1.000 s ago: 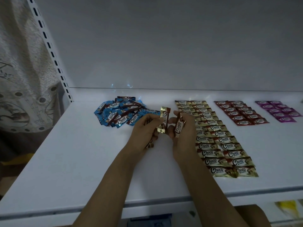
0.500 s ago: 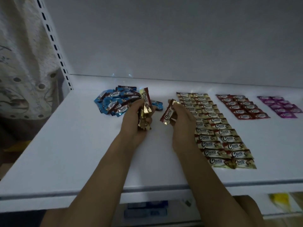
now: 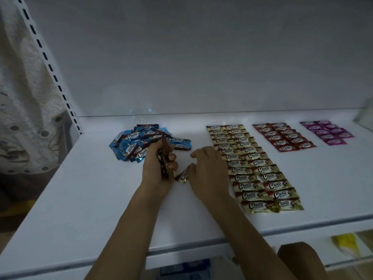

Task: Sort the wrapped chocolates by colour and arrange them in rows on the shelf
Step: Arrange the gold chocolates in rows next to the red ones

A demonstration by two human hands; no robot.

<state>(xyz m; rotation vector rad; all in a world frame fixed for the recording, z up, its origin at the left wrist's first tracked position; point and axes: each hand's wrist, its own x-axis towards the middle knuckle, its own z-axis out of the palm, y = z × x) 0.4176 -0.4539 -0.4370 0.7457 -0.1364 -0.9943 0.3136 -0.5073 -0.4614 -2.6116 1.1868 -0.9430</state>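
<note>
From my station I see a left hand point(image 3: 156, 170) and a right hand point(image 3: 210, 168), both bare, with slim forearms point(image 3: 129, 225) uncovered.

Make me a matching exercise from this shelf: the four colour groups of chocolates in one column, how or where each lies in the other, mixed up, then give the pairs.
Things:
1. blue chocolates
2. gold chocolates
3. red chocolates
4. purple chocolates

Places or states:
A. tidy rows, farthest right
B. loose heap, farthest left
C. tidy rows, second group from the right
D. longest rows, beside the right hand

Pairs: 1-B, 2-D, 3-C, 4-A
</note>
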